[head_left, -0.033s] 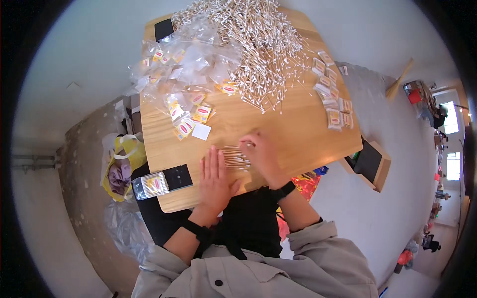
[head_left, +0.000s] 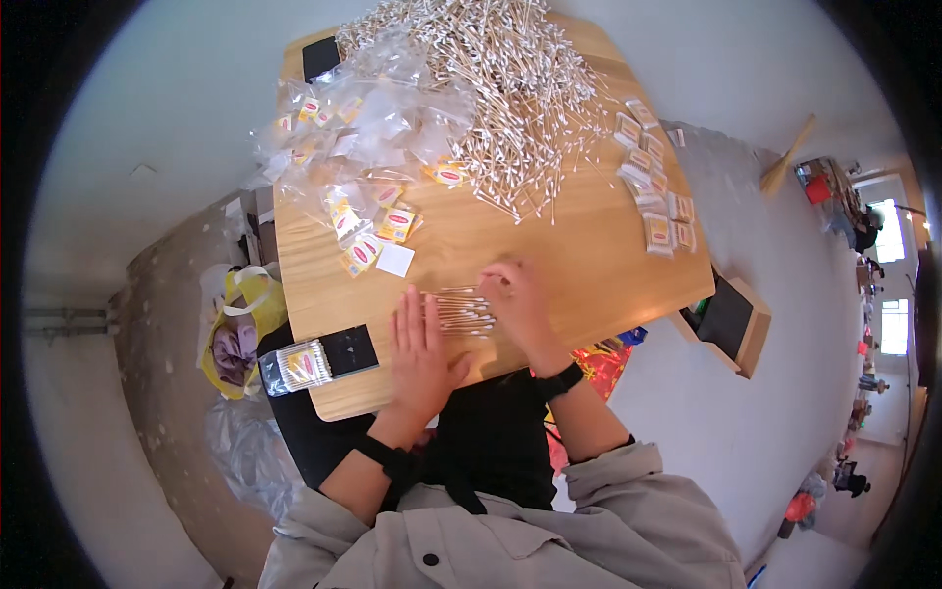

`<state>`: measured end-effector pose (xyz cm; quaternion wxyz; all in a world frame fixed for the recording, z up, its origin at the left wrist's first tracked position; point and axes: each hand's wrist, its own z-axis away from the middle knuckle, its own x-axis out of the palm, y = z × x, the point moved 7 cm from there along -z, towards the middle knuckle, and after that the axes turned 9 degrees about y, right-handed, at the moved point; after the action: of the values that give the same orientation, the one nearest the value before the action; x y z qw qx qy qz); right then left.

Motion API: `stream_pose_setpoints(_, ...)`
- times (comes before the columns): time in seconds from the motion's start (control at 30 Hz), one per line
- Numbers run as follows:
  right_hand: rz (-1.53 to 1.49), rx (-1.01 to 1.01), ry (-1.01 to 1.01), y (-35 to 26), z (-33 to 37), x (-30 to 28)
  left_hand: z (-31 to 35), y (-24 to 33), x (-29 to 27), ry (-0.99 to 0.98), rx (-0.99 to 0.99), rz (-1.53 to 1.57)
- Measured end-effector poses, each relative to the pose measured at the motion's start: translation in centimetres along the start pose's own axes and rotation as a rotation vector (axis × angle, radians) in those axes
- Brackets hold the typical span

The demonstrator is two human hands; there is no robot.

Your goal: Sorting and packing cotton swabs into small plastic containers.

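A small row of cotton swabs [head_left: 463, 312] lies side by side on the wooden table between my two hands. My left hand [head_left: 420, 344] rests flat with its fingers stretched, edge against the left ends of the row. At the other end, my right hand [head_left: 514, 302] is curled, with thumb and fingertips pinched together by the upper right tips of the swabs; what they hold, if anything, is hidden. Left of my left hand, a clear pack of cotton swabs [head_left: 302, 365] with a yellow label sits by a black flat box [head_left: 350, 351] at the table edge.
A big heap of loose cotton swabs [head_left: 510, 88] covers the far table [head_left: 589, 265]. Clear plastic bags [head_left: 392, 118] and yellow label cards [head_left: 395, 226] lie far left, near a white square card [head_left: 394, 260]. Several filled packs [head_left: 657, 234] line the right side. A cardboard box [head_left: 731, 324] stands beyond.
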<state>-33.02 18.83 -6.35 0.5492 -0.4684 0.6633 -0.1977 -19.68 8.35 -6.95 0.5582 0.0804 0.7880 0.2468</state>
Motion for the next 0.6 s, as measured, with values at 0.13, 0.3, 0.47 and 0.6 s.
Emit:
stream_pose_setpoints(0.13,-0.287,0.341,0.095,2.0,1.5,-0.7,-2.3,0.0,-1.0,-0.072,0.034,0.028)
stream_pose_setpoints(0.3,-0.394,0.315,0.154,1.6,3.0,1.0,-2.7,0.0,0.8,-0.199,0.16,0.077)
stream_pose_setpoints(0.47,-0.567,0.32,0.086,0.7,3.7,2.4,-1.3,0.6,0.5,-0.105,0.131,0.1)
stream_pose_setpoints(0.6,-0.691,0.359,0.172,1.5,3.8,1.5,-0.7,-0.6,-0.6,-0.081,-0.041,-0.079)
